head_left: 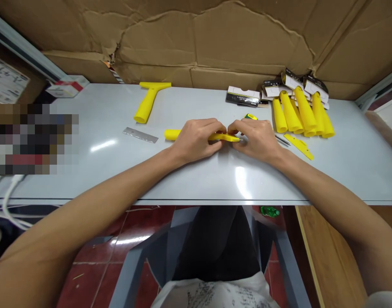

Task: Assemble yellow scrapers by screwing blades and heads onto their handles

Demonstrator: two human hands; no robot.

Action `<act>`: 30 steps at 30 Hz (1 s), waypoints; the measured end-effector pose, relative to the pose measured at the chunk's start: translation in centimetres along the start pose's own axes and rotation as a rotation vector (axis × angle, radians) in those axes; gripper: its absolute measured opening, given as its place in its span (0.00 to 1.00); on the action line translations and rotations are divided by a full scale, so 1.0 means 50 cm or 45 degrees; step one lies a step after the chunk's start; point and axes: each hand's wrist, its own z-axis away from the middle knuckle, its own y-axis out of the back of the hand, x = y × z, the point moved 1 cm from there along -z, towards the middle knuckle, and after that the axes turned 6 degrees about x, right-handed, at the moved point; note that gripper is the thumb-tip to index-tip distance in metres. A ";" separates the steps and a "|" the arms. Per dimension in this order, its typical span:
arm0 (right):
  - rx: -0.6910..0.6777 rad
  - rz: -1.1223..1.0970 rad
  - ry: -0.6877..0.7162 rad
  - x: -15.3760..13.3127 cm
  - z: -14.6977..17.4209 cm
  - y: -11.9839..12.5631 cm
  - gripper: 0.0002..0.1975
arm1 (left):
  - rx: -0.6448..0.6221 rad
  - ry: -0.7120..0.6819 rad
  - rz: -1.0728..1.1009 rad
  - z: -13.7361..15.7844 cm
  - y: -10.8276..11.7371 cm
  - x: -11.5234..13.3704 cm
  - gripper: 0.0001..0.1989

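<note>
White printed shirt point(212, 295) at the bottom edge; two bare forearms reach past it onto the grey table point(189, 179). Hands meet over a yellow scraper point(172, 135) lying crosswise near mid-table, handle to the left, head end to the right.

Progress, by judgement: partway on this piece. Scraper is in hand; a metal blade point(140, 134) and a narrow yellow strip point(299, 146) lie loose, apart from it, so any fitting of these parts looks undone. Head end mostly covered by fingers; cannot tell what is already fixed there.

Left hand point(200, 139): fingers curled, thumb opposed, clamped on the scraper along its length. Right hand point(255, 139): fingers bent, thumb and forefinger pinched together on the head end. Small metal glint at these fingertips, not identifiable. Fingertips of both hands nearly meet.

Just behind the right hand: a green-and-yellow handle point(251, 116), partly hidden. Beside the right wrist: a slim metal rod point(282, 140); cannot tell whether both are one tool.

Farther out, left: second yellow scraper point(147, 102), T-shaped, beyond the blade. Right: bunch of yellow handles point(303, 109), side by side, far ends against black-and-white cards point(242, 97). Cardboard point(215, 42) backs the table.
</note>
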 end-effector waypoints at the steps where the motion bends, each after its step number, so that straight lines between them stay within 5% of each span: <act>1: 0.018 -0.007 0.003 -0.001 0.001 -0.002 0.15 | 0.006 0.001 -0.003 -0.001 0.002 0.001 0.09; 6: 0.046 -0.064 0.004 -0.009 0.003 -0.003 0.15 | 0.103 -0.050 -0.207 0.006 -0.005 0.006 0.05; 13: -0.274 -0.334 -0.004 0.004 -0.010 0.060 0.22 | 0.214 -0.317 -0.389 0.011 -0.018 0.007 0.02; 18: -0.232 -0.619 -0.100 0.039 -0.017 0.094 0.17 | 0.158 -0.398 -0.400 0.004 -0.013 0.012 0.12; 23: -0.039 0.048 -0.264 0.093 -0.012 0.105 0.10 | 0.066 -0.421 -0.363 0.007 -0.009 0.012 0.14; 30: -0.273 0.405 -0.297 0.114 0.007 0.071 0.25 | 0.166 -0.794 -0.521 -0.010 0.002 -0.012 0.17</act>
